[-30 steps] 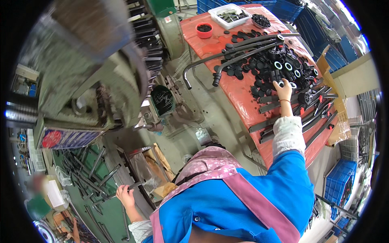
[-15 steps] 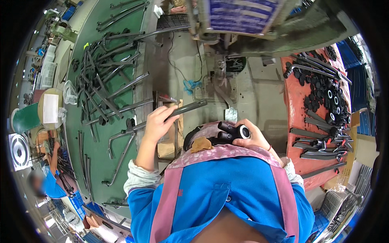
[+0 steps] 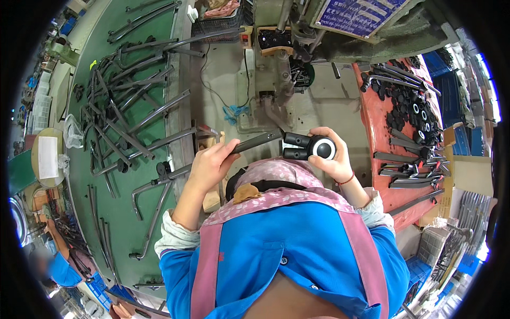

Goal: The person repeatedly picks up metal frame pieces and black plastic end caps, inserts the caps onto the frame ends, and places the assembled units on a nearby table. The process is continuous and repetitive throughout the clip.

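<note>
My left hand is closed around a dark metal tube, part of a bent frame that reaches back over the green table. The tube's free end, with small holes near it, points right. My right hand grips a black twin-tube connector by its round, white-ringed hub, thumb below and fingers above. Its two short tubes point left, side by side. The upper one lies right by the tube's free end; I cannot tell if they touch.
Tangled dark tube frames cover the green table at left. On the red-covered table at right lie black caps, ringed fittings and flat bars. A machine with a blue plate stands ahead. Another person is far left.
My right hand has lifted the connector away from my apron, up to the tube's free end. My left hand keeps its hold on the tube. The whole view has shifted somewhat.
</note>
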`<state>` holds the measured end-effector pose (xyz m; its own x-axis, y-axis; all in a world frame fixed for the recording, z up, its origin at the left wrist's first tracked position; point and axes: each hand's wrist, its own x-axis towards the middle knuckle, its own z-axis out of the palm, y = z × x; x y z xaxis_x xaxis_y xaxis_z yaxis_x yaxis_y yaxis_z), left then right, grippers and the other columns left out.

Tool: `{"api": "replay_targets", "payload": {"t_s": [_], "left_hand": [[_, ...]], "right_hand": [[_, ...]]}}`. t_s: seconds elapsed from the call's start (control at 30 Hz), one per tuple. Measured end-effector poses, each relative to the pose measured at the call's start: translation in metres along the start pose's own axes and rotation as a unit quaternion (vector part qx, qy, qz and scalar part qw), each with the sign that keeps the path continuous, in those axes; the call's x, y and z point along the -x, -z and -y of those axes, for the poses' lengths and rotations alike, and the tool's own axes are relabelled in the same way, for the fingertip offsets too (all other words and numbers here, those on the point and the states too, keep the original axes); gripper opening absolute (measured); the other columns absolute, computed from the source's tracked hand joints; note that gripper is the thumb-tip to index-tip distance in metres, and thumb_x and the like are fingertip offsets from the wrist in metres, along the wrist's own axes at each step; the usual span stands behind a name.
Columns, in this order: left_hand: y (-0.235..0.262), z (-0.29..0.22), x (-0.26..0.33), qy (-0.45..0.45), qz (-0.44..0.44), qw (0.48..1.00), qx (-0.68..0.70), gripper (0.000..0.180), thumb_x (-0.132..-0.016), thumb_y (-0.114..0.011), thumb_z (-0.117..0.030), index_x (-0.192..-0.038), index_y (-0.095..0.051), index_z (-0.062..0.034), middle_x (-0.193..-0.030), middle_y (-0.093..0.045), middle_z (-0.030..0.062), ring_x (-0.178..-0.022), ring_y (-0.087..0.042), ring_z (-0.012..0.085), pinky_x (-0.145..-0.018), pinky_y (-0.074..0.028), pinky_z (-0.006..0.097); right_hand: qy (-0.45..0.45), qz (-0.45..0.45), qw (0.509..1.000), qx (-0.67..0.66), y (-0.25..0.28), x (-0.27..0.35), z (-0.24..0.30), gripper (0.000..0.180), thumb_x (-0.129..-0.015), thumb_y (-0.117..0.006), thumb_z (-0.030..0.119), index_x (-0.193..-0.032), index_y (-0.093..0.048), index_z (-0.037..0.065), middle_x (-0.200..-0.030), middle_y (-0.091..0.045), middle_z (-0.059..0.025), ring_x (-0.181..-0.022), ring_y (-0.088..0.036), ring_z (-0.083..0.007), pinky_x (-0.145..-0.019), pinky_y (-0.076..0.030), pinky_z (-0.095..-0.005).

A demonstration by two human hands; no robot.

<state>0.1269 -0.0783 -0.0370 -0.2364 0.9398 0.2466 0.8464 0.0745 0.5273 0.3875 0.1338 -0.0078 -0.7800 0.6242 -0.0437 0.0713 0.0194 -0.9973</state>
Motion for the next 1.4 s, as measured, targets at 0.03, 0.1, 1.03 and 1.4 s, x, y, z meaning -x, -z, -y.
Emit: {"api": "replay_targets", "payload": {"t_s": [0.03, 0.1, 1.03, 1.4], "left_hand": [[0.001, -0.001, 0.001, -0.001, -0.002, 1.000, -0.009, 0.037, -0.084, -0.073, -0.019, -0.119, -0.063, -0.0154, -0.077, -0.061, 0.0081, -0.067, -0.063, 0.0300, -0.056, -0.051, 0.040], [0.005, -0.005, 0.003, -0.014, -0.006, 1.000, -0.023, 0.040, -0.083, -0.075, -0.019, -0.121, -0.063, -0.0160, -0.074, -0.059, 0.0067, -0.064, -0.062, 0.0282, -0.054, -0.050, 0.039], [0.021, -0.038, -0.083, -0.068, -0.057, 0.984, -0.154, 0.035, -0.084, -0.072, -0.022, -0.116, -0.065, -0.0116, -0.069, -0.054, 0.0073, -0.058, -0.060, 0.0283, -0.051, -0.048, 0.039], [0.013, -0.017, -0.152, -0.042, -0.018, 0.986, -0.162, 0.031, -0.090, -0.066, -0.027, -0.117, -0.065, -0.0129, -0.074, -0.061, 0.0088, -0.064, -0.063, 0.0314, -0.055, -0.051, 0.041]], "right_hand": [[0.002, -0.009, 1.000, -0.013, 0.000, 0.000, 0.002, 0.058, -0.072, -0.081, 0.019, -0.121, -0.058, 0.000, -0.105, -0.063, -0.0056, -0.095, -0.060, -0.0119, -0.085, -0.048, -0.0260], [0.009, 0.003, 1.000, -0.007, 0.000, -0.002, 0.003, 0.058, -0.071, -0.081, 0.019, -0.121, -0.058, 0.000, -0.106, -0.063, -0.0049, -0.095, -0.060, -0.0117, -0.085, -0.047, -0.0252], [0.089, 0.021, 0.996, 0.019, 0.018, -0.109, 0.023, 0.025, -0.091, -0.066, 0.023, -0.104, -0.067, 0.000, -0.094, -0.068, -0.0035, -0.086, -0.060, -0.0096, -0.080, -0.049, -0.0258], [0.194, -0.067, 0.926, 0.317, 0.069, -0.174, -0.039, 0.049, -0.079, -0.055, -0.010, -0.123, -0.066, 0.009, -0.128, -0.061, -0.0152, -0.124, -0.052, -0.0341, -0.107, -0.040, -0.0417]]}}
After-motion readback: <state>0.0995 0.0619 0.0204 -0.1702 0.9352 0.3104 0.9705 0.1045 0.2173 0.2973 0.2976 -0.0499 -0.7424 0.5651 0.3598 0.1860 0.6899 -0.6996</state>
